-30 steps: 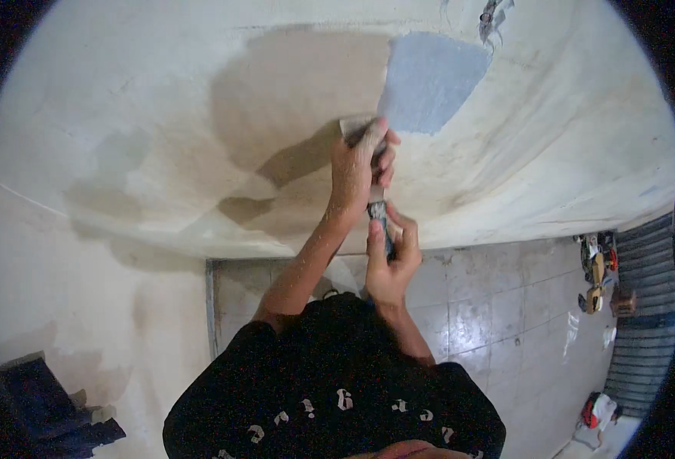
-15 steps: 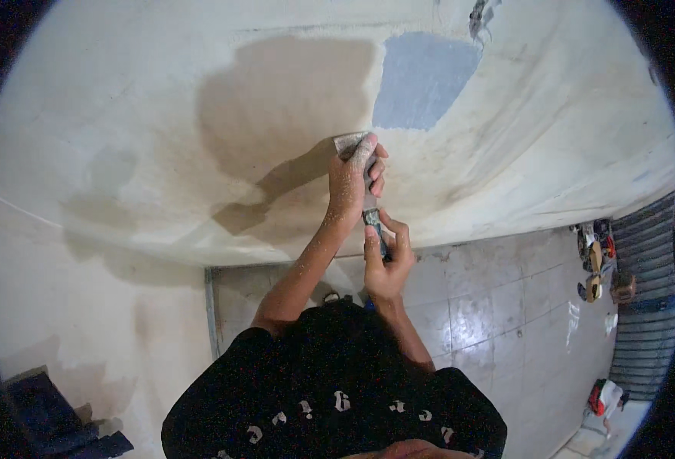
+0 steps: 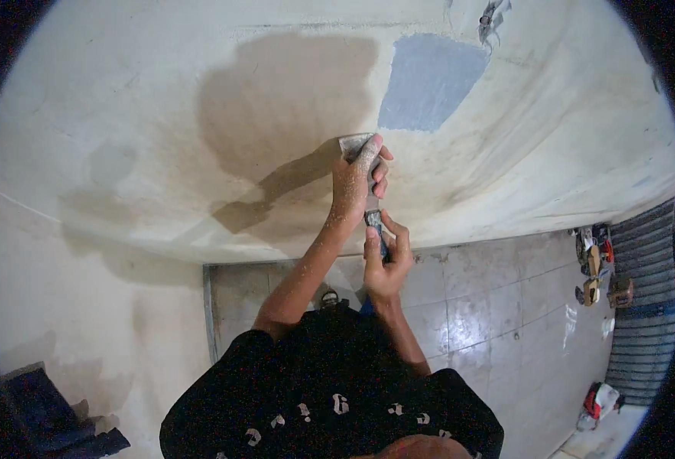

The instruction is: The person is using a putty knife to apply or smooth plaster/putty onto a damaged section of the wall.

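Note:
Both of my hands are on one scraper (image 3: 372, 200) with a broad metal blade and a dark handle. My left hand (image 3: 358, 172) is wrapped round the blade part, its thumb lying up along the metal near the wide end. Pale dust coats that hand and forearm. Lower down, my right hand (image 3: 388, 264) grips the handle between thumb and fingers. The blade's wide edge points up at the pale wall (image 3: 292, 92), just below and left of a grey-blue patch (image 3: 433, 83). Whether the edge touches the wall, I cannot tell.
A hole with torn edges (image 3: 490, 21) is in the wall at upper right. Dark cloth (image 3: 51, 409) hangs at lower left. Tiled floor (image 3: 479, 306) lies below. Assorted items (image 3: 593, 264) and a red-and-white bundle (image 3: 602, 400) are beside a corrugated shutter (image 3: 647, 306).
The view has shifted slightly, so the grey-blue patch and the hole sit a little farther right. Both hands keep the same grip on the scraper.

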`<state>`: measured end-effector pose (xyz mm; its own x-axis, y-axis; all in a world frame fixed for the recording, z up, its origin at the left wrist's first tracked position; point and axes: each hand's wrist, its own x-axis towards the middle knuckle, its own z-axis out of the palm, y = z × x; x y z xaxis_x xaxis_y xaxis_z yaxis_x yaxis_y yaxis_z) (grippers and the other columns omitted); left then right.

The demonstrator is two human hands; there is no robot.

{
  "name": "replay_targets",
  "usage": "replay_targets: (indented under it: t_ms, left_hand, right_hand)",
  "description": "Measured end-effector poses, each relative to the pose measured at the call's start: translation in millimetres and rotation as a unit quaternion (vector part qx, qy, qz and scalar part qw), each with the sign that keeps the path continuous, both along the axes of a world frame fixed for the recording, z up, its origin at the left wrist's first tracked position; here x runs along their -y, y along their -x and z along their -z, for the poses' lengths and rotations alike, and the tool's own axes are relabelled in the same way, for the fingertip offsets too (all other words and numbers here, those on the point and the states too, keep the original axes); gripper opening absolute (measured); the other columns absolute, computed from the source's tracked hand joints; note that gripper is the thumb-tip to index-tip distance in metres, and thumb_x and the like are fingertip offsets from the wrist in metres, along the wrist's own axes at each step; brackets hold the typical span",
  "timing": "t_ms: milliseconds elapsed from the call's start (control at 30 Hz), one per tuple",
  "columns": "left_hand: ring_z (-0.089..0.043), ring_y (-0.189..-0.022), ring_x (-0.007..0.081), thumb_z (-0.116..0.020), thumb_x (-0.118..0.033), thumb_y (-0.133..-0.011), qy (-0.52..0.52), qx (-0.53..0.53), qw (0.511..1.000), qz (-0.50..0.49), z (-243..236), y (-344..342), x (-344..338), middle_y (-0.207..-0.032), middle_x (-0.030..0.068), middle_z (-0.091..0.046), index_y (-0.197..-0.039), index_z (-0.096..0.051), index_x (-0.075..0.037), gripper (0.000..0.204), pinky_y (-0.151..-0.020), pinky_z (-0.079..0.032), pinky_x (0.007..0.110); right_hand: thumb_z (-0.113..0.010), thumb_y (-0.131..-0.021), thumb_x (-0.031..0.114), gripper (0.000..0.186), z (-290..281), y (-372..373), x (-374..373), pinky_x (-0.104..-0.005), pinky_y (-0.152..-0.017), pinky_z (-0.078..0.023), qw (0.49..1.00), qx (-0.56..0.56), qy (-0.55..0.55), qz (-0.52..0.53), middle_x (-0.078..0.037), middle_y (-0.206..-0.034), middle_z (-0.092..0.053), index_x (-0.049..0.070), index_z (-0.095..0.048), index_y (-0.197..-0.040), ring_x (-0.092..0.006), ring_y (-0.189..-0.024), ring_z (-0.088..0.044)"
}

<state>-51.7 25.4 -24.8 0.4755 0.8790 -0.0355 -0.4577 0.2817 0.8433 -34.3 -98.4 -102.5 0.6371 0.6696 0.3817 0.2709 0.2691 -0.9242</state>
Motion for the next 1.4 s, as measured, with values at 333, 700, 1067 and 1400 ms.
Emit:
replay_targets:
  t_ms: [333,700,1067,1400]
  left_hand:
    - [-0.041,-0.035,0.0105,-0.059,-0.034,-0.092,0.009,0.019,1.000,0.016,-2,3,-3,-0.049,-0.0012,-0.042,-0.074,-0.057,-0.004,0.035,-0.035,-0.030,0.025]
    - [-0.039,-0.035,0.0098,-0.058,-0.030,-0.092,-0.061,0.008,0.998,0.003,-39,-3,-4,-0.048,-0.0008,-0.042,-0.071,-0.055,-0.004,0.033,-0.035,-0.030,0.025]
    - [-0.039,-0.036,0.0101,-0.058,-0.031,-0.093,-0.020,0.020,1.000,0.011,-23,0,-1,-0.049,-0.0007,-0.041,-0.072,-0.054,-0.005,0.034,-0.036,-0.031,0.025]
    - [-0.040,-0.035,0.0104,-0.057,-0.032,-0.093,-0.025,0.018,1.000,0.005,-34,-5,-6,-0.049,-0.0010,-0.041,-0.071,-0.052,-0.005,0.036,-0.035,-0.032,0.025]
  right_hand:
    - [-0.058,-0.093,0.006,0.031,-13,5,2,-0.0184,-0.050,-0.028,1.000,-0.001,0.000,0.007,0.005,-0.064,-0.050,-0.004,-0.052,-0.121,-0.0014,-0.055,-0.038]
    - [-0.060,-0.092,0.006,0.028,-32,5,-10,-0.0180,-0.050,-0.028,0.998,0.026,-0.006,0.059,0.004,-0.065,-0.053,-0.003,-0.055,-0.117,-0.0009,-0.057,-0.039]
    - [-0.060,-0.092,0.005,0.027,-35,6,1,-0.0176,-0.051,-0.031,0.997,0.057,0.015,0.050,-0.001,-0.078,-0.059,-0.006,-0.054,-0.116,-0.0019,-0.060,-0.044]
    - [-0.060,-0.092,0.006,0.027,-48,-1,-6,-0.0180,-0.053,-0.032,0.996,0.071,0.001,0.050,-0.001,-0.077,-0.059,-0.005,-0.054,-0.116,-0.0021,-0.062,-0.043]
